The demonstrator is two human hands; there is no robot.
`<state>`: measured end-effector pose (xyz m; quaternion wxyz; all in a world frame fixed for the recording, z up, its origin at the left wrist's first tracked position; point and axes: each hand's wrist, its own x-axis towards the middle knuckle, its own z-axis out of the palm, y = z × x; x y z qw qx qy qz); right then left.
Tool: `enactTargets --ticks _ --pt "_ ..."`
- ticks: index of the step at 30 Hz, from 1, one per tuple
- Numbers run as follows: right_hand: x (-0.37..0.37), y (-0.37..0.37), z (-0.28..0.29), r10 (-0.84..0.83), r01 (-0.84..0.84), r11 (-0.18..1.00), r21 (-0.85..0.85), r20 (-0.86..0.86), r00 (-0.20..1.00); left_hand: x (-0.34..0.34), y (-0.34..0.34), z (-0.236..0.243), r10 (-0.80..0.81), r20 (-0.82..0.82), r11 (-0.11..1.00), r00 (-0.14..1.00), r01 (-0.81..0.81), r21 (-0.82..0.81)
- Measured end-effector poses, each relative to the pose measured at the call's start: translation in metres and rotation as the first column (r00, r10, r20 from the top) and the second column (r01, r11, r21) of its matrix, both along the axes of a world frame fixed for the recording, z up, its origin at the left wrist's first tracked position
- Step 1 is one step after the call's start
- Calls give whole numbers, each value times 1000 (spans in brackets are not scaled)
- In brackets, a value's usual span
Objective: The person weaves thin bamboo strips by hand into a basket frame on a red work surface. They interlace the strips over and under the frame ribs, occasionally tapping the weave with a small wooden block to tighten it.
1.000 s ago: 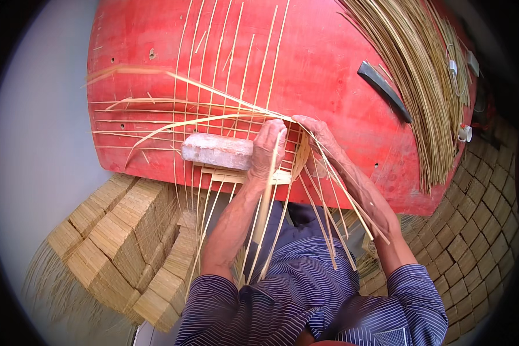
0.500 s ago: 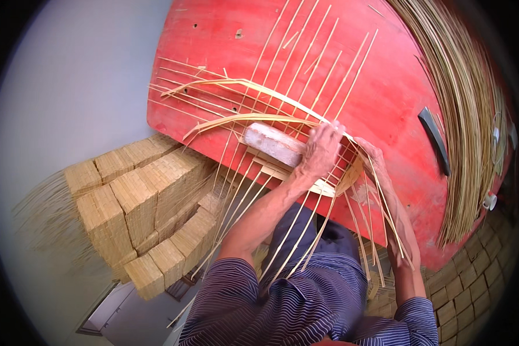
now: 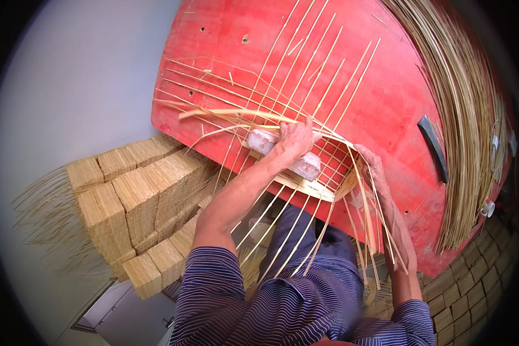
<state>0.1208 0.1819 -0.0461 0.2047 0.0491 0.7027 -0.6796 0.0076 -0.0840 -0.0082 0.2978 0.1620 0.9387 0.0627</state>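
The loose pale strip [image 3: 230, 112] lies to the left of the left hand [image 3: 297, 137], its long axis running left to right and slanting down toward the right hand [image 3: 372, 163]; the left is nearer to most of its length. The left hand is over the pale block [image 3: 260, 142], thumb and forefinger spread, and whether it grips the strip cannot be told. The right hand appears to pinch the far-right corner of the woven grid [image 3: 335, 161], where strips bend. The grid lies on the near edge of the red board [image 3: 386, 104]. There are one grid, one block, one dark tool [image 3: 432, 147], and about eight strip ends reaching up the board; the bundle [image 3: 470, 115] holds too many strips to count.
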Motion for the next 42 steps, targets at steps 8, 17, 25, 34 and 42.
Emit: enactTargets --ticks 8,17,25,34,42 --pt "1 21 -18 96 -91 990 105 -46 994 -15 1 -27 368 27 895 930 -362 261" --pt "1 21 -20 247 -137 917 375 -264 932 -5 11 -30 629 262 431 732 -608 667" --pt "-1 16 -18 164 -113 966 234 -209 964 -19 -21 -61 527 246 613 813 -564 553" --pt "-3 13 -21 138 -78 964 256 -226 964 -36 -7 -24 -350 -244 935 905 322 -148" --pt "-6 0 -6 94 -74 973 218 -83 992 -43 -15 -40 -60 236 998 970 57 22"
